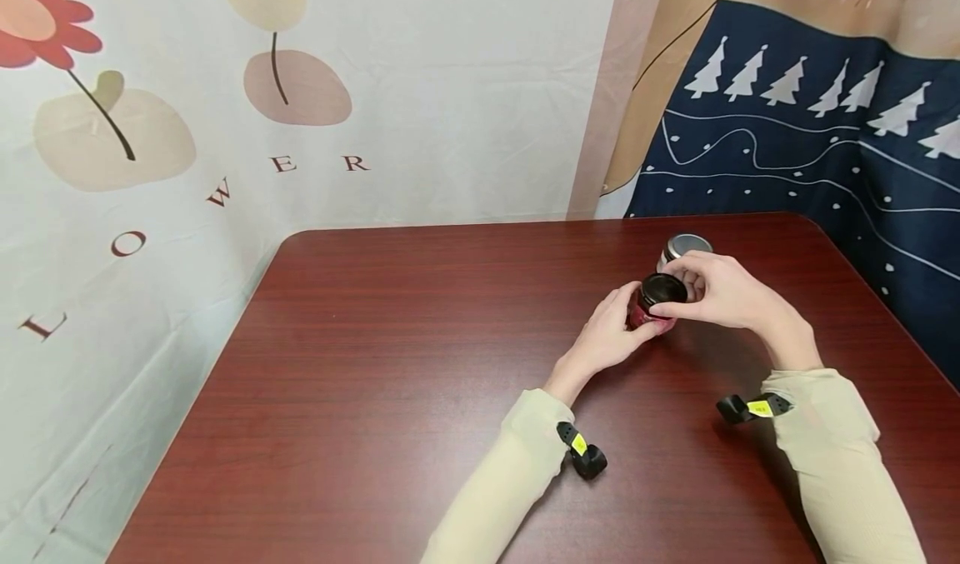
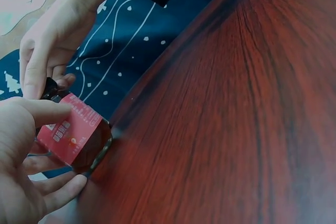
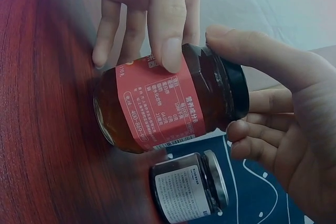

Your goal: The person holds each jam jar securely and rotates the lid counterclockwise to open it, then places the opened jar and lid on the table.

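Note:
A glass jar (image 3: pixel 157 103) with a red label, brown contents and a black lid (image 1: pixel 664 287) is between both hands at the table's right part. My left hand (image 1: pixel 609 331) grips the jar's body, thumb across the label in the right wrist view. My right hand (image 1: pixel 720 291) holds the black lid from the side, thumb and fingers around its edge. Behind it stands a second jar (image 3: pixel 184 190) with a white label and a silver lid (image 1: pixel 688 244); neither hand grips that one.
The dark red wooden table (image 1: pixel 390 381) has its far edge against a pale curtain (image 1: pixel 465 131) printed with flowers and letters. A navy cloth (image 1: pixel 795 147) with white trees hangs beyond the right edge. Black wrist cameras sit on both sleeves.

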`<action>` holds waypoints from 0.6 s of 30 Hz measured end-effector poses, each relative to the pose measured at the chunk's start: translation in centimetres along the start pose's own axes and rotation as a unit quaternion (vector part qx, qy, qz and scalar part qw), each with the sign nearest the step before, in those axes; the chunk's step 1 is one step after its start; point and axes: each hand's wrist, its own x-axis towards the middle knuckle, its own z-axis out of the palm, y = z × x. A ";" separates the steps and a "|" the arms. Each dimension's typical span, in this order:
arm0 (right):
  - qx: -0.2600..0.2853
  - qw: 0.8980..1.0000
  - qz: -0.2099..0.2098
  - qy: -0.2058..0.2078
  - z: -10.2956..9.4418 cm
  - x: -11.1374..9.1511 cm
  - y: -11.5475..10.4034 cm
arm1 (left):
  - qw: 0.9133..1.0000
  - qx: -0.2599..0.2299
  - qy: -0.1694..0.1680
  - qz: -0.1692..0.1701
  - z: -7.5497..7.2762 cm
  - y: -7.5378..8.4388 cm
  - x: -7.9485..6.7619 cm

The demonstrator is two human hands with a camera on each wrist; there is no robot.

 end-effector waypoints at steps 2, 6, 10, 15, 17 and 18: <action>0.001 1.000 0.001 0.001 0.0 0.0 0.0 | 1.000 -0.003 0.006 0.001 0.2 0.0 0.1; 0.006 1.000 -0.002 0.005 0.1 0.0 0.0 | 1.000 -0.004 0.018 0.003 0.6 -0.2 0.3; 0.004 1.000 -0.007 0.009 0.3 0.1 0.0 | 1.000 0.011 0.026 -0.004 1.0 -0.2 0.4; 0.001 1.000 -0.013 0.013 0.3 0.1 0.0 | 0.998 0.031 0.038 -0.029 1.3 0.1 0.4; -0.001 1.000 -0.015 0.013 0.3 0.1 0.0 | 0.998 0.039 0.041 -0.041 1.4 0.2 0.3; -0.002 1.000 -0.015 0.014 0.3 0.1 0.0 | 0.997 0.044 0.043 -0.047 1.5 0.3 0.3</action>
